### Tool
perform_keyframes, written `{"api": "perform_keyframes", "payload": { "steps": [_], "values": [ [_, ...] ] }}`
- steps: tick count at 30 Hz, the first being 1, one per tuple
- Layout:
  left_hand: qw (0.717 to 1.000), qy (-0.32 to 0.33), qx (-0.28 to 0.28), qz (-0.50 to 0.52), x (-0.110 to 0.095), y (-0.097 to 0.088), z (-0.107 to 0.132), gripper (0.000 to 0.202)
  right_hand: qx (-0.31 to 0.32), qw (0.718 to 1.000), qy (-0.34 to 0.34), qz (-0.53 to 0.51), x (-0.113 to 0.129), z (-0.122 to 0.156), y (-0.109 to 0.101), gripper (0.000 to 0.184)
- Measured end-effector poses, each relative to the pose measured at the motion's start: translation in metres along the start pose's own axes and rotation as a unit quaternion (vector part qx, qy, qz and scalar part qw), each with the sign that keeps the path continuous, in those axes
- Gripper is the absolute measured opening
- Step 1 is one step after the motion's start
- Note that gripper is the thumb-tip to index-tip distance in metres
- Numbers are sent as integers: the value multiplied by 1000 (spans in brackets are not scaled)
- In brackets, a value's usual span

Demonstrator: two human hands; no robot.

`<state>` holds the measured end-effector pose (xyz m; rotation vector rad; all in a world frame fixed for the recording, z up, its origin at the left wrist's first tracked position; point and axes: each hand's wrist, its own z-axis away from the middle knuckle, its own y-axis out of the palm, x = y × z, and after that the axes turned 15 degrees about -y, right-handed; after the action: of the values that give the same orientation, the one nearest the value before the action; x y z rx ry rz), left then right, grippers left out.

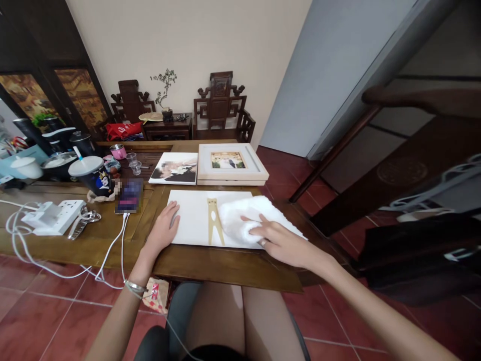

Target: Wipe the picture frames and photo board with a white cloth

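While the left hand (164,226) rests flat, not gripping, on the white panel (188,215) at its nine-o'clock edge, the right hand (280,241), well apart at four o'clock, has its fingers bunched into the white cloth (270,210). Panel sits near the table (225,263) edge at six; if the left palm slips, hard rubbing could skid it off, or toward twelve into the framed picture (233,175). Cloth overhanging at three might drag.

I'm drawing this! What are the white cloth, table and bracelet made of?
The white cloth looks like soft, matte cotton or microfibre: its surface is fuzzy. The table seems to be varnished wood: brown boards with a faint shine. The bracelet looks like polished metal: it is silvery and gleams.
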<state>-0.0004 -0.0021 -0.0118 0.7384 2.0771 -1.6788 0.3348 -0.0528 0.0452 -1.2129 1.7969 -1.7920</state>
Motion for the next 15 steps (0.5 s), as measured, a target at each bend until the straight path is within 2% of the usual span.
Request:
{"api": "perform_keyframes", "payload": {
  "steps": [3, 10, 15],
  "values": [
    [1000, 0, -2, -1, 1, 0, 0, 42, -2, 1000, 20, 15, -11, -13, -4, 42],
    [1000, -2, -3, 25, 2, -1, 0, 41, -5, 999, 27, 29, -48, -77, -15, 41],
    [999, -5, -2, 37, 1, -1, 0, 41, -10, 999, 32, 33, -51, -90, -13, 43]
  ]
}}
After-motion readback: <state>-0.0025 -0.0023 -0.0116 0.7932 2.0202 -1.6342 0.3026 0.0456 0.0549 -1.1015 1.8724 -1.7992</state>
